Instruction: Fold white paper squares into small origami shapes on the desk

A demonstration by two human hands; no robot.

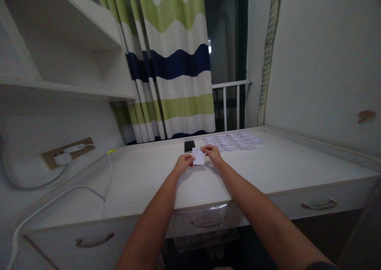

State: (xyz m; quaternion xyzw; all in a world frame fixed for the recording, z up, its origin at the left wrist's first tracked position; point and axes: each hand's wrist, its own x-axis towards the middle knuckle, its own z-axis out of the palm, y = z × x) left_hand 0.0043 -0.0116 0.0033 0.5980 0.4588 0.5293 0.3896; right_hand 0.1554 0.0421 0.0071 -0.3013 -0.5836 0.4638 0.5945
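A white paper card is pinched between left hand and right hand fingers.

Desk layout, clock positions taken from the paper card.

The paper card stands between the left hand and right hand, above the desk. On the desk: phone at 12, paper slips at 1. Curtain behind the desk at 12; wall socket at 9; shelf at 10; drawers at 5.
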